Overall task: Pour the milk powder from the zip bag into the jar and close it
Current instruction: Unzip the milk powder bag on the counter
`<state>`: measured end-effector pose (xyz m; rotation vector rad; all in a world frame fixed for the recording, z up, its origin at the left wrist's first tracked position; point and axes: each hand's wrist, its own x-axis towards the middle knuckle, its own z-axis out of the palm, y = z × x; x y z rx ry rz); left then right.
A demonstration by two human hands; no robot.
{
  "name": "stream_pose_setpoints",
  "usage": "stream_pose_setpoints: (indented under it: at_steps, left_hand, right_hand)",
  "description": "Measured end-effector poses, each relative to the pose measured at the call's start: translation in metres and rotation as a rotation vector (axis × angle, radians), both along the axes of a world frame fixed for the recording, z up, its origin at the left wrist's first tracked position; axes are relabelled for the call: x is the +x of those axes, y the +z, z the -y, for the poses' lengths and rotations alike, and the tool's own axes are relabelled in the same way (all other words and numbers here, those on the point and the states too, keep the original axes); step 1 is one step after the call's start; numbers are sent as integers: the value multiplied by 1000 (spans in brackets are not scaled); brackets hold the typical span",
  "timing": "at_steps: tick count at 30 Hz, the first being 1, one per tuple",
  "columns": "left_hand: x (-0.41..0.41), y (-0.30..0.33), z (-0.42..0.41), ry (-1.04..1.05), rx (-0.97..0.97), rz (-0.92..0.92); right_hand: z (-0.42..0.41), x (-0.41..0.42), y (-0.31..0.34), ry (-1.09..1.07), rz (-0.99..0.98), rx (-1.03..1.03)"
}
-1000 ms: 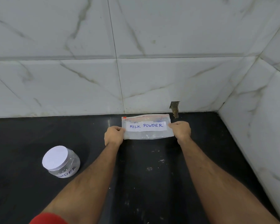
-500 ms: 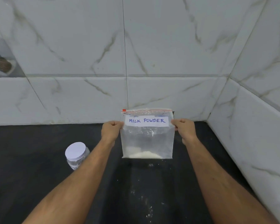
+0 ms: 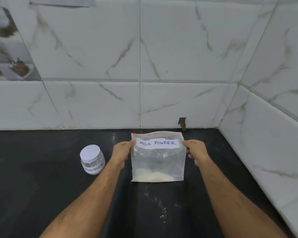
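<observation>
A clear zip bag [image 3: 157, 162] with a white label reading MILK POWDER hangs upright above the black counter [image 3: 33, 182]. A little pale powder [image 3: 155, 176] lies in its bottom. Its red zip strip along the top looks closed. My left hand [image 3: 121, 152] pinches the bag's upper left edge and my right hand [image 3: 195, 151] pinches its upper right edge. A small clear jar [image 3: 92, 160] with a white lid on it and a label ending in POWDER stands on the counter left of my left forearm.
White marble-pattern tiled walls rise behind the counter and along its right side, forming a corner [image 3: 220, 124]. A small dark notch [image 3: 182, 122] sits at the back wall's base. Specks of spilled powder [image 3: 162, 212] dot the counter below the bag.
The bag lay flat on the counter a second ago; both hands have lifted it by its top corners so it hangs upright. The jar has not moved.
</observation>
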<state>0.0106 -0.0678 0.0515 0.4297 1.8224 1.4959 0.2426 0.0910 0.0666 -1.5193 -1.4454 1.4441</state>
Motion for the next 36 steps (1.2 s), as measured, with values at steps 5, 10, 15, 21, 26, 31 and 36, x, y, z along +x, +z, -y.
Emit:
stream_pose_setpoints:
  at_steps: [5, 10, 15, 21, 26, 31, 36]
  left_hand:
    - [-7, 15, -11, 34, 24, 67]
    - [-16, 25, -29, 38, 62, -19]
    - [-23, 24, -40, 106, 78, -56]
    - [-24, 25, -39, 102, 78, -91]
    - [-17, 33, -32, 50, 163, -116]
    - [-18, 36, -25, 16, 190, -99]
    - [-19, 36, -21, 4, 217, -48]
  right_hand:
    - [-5, 4, 1, 44, -13, -19]
    - [-15, 4, -1, 82, 19, -37]
    - [-31, -17, 17, 89, 312, 319]
    - [-20, -90, 58, 483, 336, 660]
    - [-6, -140, 66, 800, 330, 610]
    - [-8, -165, 68, 915, 331, 517]
    - [-10, -167, 68, 923, 250, 478]
